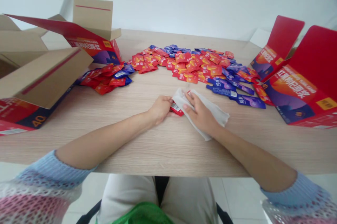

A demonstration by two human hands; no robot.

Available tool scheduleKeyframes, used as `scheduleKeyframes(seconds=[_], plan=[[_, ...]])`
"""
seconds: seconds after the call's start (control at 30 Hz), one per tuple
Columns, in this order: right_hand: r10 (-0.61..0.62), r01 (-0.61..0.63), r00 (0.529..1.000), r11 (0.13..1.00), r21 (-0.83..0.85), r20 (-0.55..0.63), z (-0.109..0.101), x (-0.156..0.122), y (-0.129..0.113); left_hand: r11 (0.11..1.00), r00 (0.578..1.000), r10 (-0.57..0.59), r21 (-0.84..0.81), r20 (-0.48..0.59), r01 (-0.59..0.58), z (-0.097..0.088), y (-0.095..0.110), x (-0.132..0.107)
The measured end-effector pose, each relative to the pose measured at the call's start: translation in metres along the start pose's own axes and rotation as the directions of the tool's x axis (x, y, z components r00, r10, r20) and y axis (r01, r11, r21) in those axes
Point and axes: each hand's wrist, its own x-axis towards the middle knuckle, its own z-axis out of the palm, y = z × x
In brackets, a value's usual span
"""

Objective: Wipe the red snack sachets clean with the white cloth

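My left hand [160, 110] pinches the near end of a red sachet [177, 109] just above the tabletop, fingers closed. A white cloth [214, 112] lies under and around my right hand [201, 115], its fingers closed on it. The cloth covers the sachet's far end, so that part is hidden. Beyond my hands spreads a large heap of red and blue sachets [195, 65]. A smaller pile of red and blue sachets [107, 76] sits to the left of it.
Two open cardboard boxes stand at the left, a near box [42, 87] and a far box [97, 41]. At the right are a larger red box [302, 90] and a smaller red box [271, 52], flaps up. The wooden table [147, 150] ends close to my lap.
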Motion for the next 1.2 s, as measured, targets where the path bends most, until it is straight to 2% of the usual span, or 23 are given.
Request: scheduleKeyframes(seconds=[0.07, 0.13, 0.23, 0.33, 0.4, 0.57, 0.67, 0.9, 1.03, 1.2], plan=[[-0.063, 0.085, 0.984, 0.988, -0.132, 0.167, 0.007, -0.005, -0.007, 1.000, 0.999, -0.011, -0.005, 0.049, 0.011, -0.001, -0.001, 0.002], [-0.125, 0.176, 0.957, 0.968, -0.180, 0.262, 0.009, -0.009, -0.014, 0.999, 0.992, -0.033, -0.012, 0.121, 0.035, -0.005, -0.001, 0.003], [-0.200, 0.254, 0.922, 0.959, -0.129, 0.331, 0.002, -0.012, -0.020, 0.996, 0.970, -0.062, -0.048, 0.234, 0.075, -0.014, 0.000, 0.004], [-0.240, 0.279, 0.897, 0.959, -0.054, 0.370, -0.008, -0.008, -0.017, 0.990, 0.933, -0.078, -0.084, 0.352, 0.115, -0.020, 0.000, 0.005], [-0.253, 0.284, 0.887, 0.959, -0.025, 0.386, -0.013, -0.003, -0.012, 0.986, 0.915, -0.085, -0.097, 0.393, 0.133, -0.021, 0.000, 0.006], [-0.249, 0.279, 0.864, 0.960, -0.006, 0.439, -0.018, 0.013, 0.007, 0.980, 0.944, -0.080, -0.147, 0.320, 0.133, -0.015, -0.001, 0.001], [-0.199, 0.242, 0.862, 0.970, -0.034, 0.466, -0.022, 0.023, 0.023, 0.981, 0.961, -0.109, -0.130, 0.254, 0.146, -0.010, -0.001, -0.005], [-0.101, 0.189, 0.911, 0.964, -0.187, 0.399, -0.027, 0.040, 0.054, 0.981, 0.979, -0.129, -0.127, 0.158, 0.150, -0.006, 0.004, -0.005], [-0.134, 0.223, 0.918, 0.953, -0.207, 0.374, -0.022, 0.031, 0.043, 0.984, 0.990, -0.107, -0.130, 0.089, 0.118, -0.005, 0.004, -0.003], [-0.342, 0.379, 0.848, 0.925, -0.013, 0.406, -0.012, 0.006, 0.002, 0.972, 0.992, -0.104, -0.205, 0.075, 0.117, -0.004, 0.003, -0.004]])
